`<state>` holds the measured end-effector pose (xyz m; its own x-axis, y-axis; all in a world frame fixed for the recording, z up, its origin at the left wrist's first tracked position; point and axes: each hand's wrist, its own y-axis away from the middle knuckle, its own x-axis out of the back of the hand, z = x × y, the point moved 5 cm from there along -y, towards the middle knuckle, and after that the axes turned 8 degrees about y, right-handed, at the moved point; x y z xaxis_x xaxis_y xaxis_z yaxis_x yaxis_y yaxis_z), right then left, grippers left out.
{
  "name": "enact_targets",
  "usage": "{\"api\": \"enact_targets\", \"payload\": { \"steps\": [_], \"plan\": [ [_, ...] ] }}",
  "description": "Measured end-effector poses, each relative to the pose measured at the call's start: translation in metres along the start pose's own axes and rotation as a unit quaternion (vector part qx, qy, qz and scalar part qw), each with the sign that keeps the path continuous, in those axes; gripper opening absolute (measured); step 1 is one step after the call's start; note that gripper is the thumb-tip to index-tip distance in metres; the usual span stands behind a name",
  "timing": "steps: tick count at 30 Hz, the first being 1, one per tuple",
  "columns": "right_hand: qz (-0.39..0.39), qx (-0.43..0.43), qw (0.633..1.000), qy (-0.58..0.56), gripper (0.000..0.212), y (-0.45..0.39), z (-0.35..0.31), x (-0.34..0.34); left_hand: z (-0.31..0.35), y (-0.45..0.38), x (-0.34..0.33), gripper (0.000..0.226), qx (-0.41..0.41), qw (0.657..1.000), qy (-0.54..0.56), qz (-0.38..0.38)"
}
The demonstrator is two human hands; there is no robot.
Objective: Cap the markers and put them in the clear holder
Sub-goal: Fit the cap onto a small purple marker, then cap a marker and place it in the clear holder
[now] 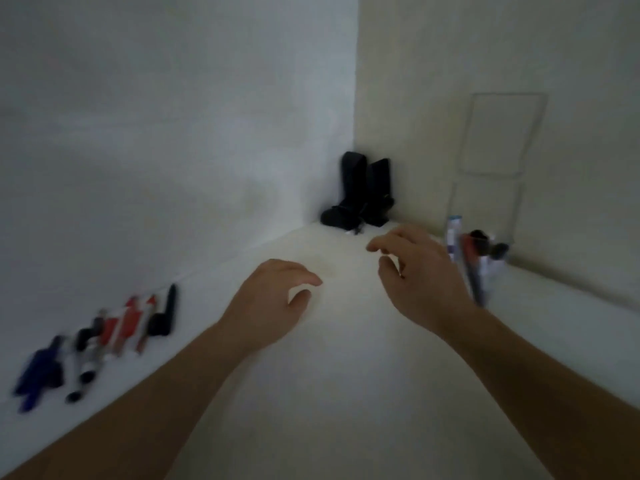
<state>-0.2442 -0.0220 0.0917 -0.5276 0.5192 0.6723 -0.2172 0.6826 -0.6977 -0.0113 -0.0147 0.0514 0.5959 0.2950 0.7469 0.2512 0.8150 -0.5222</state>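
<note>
Clear holder (485,209) against wall, blurred capped markers (471,265) inside

Two hands show, the left hand (277,292) and the right hand (415,271), both empty with loosely curled fingers. One clear holder (491,188) stands by the wall. Several markers (471,261) sit in it, and a row of markers (100,337) lies along the wall; blur prevents an exact count. Two black objects (360,192) stand in the corner.
</note>
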Motion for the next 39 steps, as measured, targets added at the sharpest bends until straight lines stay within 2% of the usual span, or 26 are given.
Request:
{"api": "enact_targets", "payload": {
  "steps": [3, 7, 9, 13, 15, 19, 23, 27, 29, 30, 32, 34, 36, 39],
  "plan": [
    [-0.112, 0.026, 0.992, -0.054, 0.028, 0.002, -0.054, -0.063, -0.063, 0.039, 0.05, 0.025, 0.108, 0.992, -0.054, 0.031],
    [-0.229, 0.045, 0.968, -0.093, 0.032, 0.007, -0.125, -0.136, -0.122, 0.079, 0.108, 0.026, 0.229, 0.965, -0.098, 0.083],
    [-0.268, 0.052, 0.957, -0.098, 0.036, 0.008, -0.158, -0.165, -0.135, 0.091, 0.123, 0.031, 0.252, 0.957, -0.104, 0.098],
    [-0.335, 0.055, 0.938, -0.065, 0.06, 0.005, -0.208, -0.205, -0.138, 0.104, 0.129, 0.029, 0.263, 0.941, -0.204, 0.062],
    [-0.363, 0.072, 0.928, -0.047, 0.063, 0.001, -0.226, -0.214, -0.133, 0.106, 0.131, 0.032, 0.283, 0.934, -0.212, 0.051],
    [-0.382, 0.096, 0.919, -0.026, 0.056, -0.007, -0.235, -0.22, -0.127, 0.106, 0.133, 0.034, 0.28, 0.934, -0.222, 0.024],
    [-0.398, 0.074, 0.913, -0.043, 0.035, -0.015, -0.216, -0.206, -0.13, 0.104, 0.125, 0.044, 0.27, 0.93, -0.246, -0.039],
    [-0.365, 0.068, 0.928, 0.036, 0.025, -0.013, -0.18, -0.179, -0.12, 0.096, 0.112, 0.03, 0.215, 0.94, -0.263, -0.032],
    [-0.35, 0.051, 0.933, 0.067, 0.012, -0.007, -0.158, -0.166, -0.116, 0.093, 0.102, 0.022, 0.188, 0.947, -0.258, -0.033],
    [-0.346, 0.037, 0.935, 0.069, 0.008, -0.003, -0.147, -0.16, -0.113, 0.092, 0.096, 0.02, 0.183, 0.953, -0.241, -0.034],
    [-0.327, 0.003, 0.944, 0.049, 0.035, 0.007, -0.127, -0.148, -0.103, 0.087, 0.088, 0.018, 0.178, 0.969, -0.168, -0.015],
    [-0.288, -0.014, 0.957, 0.017, 0.054, 0.015, -0.113, -0.137, -0.093, 0.083, 0.081, 0.019, 0.208, 0.977, -0.027, 0.031],
    [-0.274, -0.017, 0.961, -0.041, 0.046, 0.019, -0.107, -0.132, -0.085, 0.082, 0.074, 0.019, 0.249, 0.964, 0.075, 0.062],
    [-0.247, -0.046, 0.959, -0.134, 0.024, 0.018, -0.103, -0.13, -0.081, 0.082, 0.067, 0.026, 0.265, 0.953, 0.129, 0.073]
  ]
}}
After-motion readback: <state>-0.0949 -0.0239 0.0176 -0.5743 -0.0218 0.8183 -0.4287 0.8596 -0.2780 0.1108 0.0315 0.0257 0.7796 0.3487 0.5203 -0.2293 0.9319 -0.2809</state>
